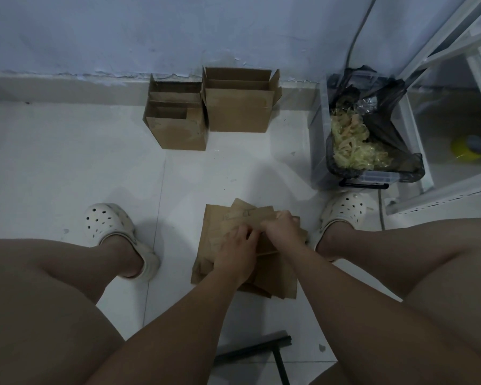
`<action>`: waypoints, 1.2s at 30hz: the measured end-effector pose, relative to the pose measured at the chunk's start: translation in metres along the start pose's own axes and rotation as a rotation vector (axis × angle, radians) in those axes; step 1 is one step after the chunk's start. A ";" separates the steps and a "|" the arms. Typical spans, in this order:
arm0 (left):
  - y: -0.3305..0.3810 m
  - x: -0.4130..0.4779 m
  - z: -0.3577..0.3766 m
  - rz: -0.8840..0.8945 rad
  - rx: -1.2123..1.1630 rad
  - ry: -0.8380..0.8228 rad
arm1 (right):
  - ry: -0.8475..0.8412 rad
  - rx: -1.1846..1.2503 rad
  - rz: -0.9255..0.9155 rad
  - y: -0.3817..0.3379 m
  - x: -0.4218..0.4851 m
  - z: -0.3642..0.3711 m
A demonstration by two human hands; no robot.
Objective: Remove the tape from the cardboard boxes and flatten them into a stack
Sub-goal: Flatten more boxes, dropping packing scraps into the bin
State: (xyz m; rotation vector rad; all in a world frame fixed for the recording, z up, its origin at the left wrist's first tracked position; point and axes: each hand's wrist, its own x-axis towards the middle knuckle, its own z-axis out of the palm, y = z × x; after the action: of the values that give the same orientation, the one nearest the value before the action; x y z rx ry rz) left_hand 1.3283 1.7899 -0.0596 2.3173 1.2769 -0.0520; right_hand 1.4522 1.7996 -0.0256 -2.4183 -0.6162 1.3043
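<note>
Standing boxes: two, both open-topped with flaps up, side by side against the foot of the wall [122, 31]; the smaller box [175, 126] touches the larger box [238, 109] on its right.
Flattened stack [214, 226]: one untidy pile on the white floor [67, 162] between the person's feet, sheets fanned at different angles. I count at least four edges, but in this dim light the exact number is unclear.
Top sheet [250, 215]: lies skewed across the pile, with faint pen marks on it.
Left hand [235, 254]: on the middle of the pile, fingers bent and their tips down on the cardboard. Whether it pinches anything I cannot tell.
Right hand [281, 229]: just beside the left, knuckles up, fingers curled round the near edge of the top sheet.
Bin [320, 168]: one clear tub right of the pile, lined with a black bag [383, 87].
Pulled tape [350, 143]: a heap of crumpled yellowish strips in the bag.
Clogs: two, white, one [109, 220] left of the pile and one [345, 209] by the bin.
Shelf frame [428, 51]: one, white, far right.
</note>
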 end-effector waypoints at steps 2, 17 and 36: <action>-0.001 -0.001 0.001 0.016 0.022 0.004 | 0.028 -0.007 -0.023 -0.001 -0.001 0.001; 0.003 -0.003 -0.006 0.050 0.079 0.005 | 0.025 0.335 -0.066 -0.018 -0.007 -0.007; 0.031 0.051 -0.085 0.030 0.092 -0.069 | 0.314 0.985 -0.144 -0.083 0.014 -0.080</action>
State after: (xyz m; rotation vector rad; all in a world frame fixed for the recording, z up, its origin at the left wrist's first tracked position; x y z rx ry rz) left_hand 1.3655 1.8531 0.0141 2.3900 1.2290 -0.1820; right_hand 1.5085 1.8711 0.0463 -1.6481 -0.0141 0.8325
